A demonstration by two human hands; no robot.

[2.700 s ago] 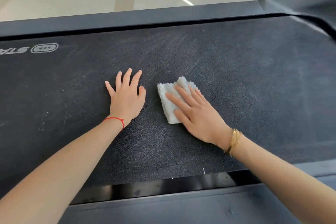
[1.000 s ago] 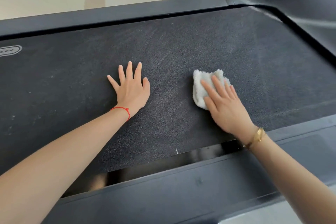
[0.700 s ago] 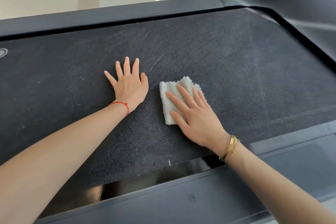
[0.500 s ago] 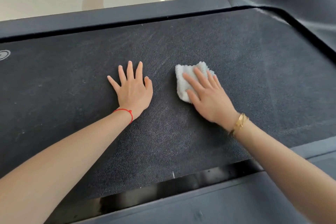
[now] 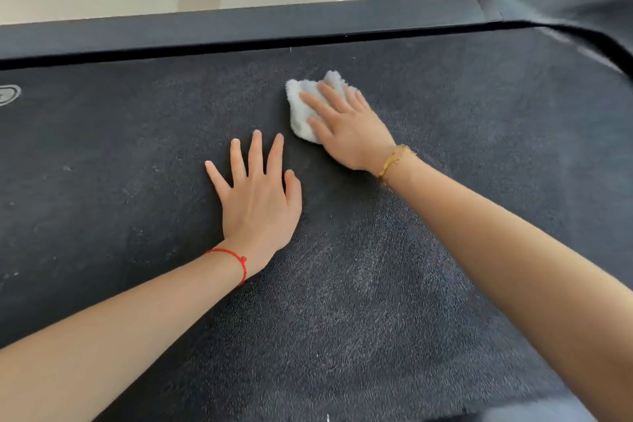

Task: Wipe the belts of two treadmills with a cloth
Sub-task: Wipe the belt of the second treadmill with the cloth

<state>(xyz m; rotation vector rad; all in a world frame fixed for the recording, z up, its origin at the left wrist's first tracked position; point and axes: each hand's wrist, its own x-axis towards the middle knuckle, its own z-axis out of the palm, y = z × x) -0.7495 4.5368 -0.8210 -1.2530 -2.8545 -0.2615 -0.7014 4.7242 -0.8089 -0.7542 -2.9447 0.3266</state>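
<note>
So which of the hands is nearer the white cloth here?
Right. The right hand lies flat on the white cloth, fingers pressing it onto the belt. The left hand rests flat on the belt nearer the person, apart from the cloth.

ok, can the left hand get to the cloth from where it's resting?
Probably yes. The left hand lies flat on the belt, close to the cloth, bare belt between; only the right hand covers much of it.

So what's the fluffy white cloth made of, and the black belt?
The cloth under the right hand looks like soft terry or microfibre: fuzzy, loopy edges. The belt looks like matte, grainy rubber or similar, showing pale dusty streaks.
</note>
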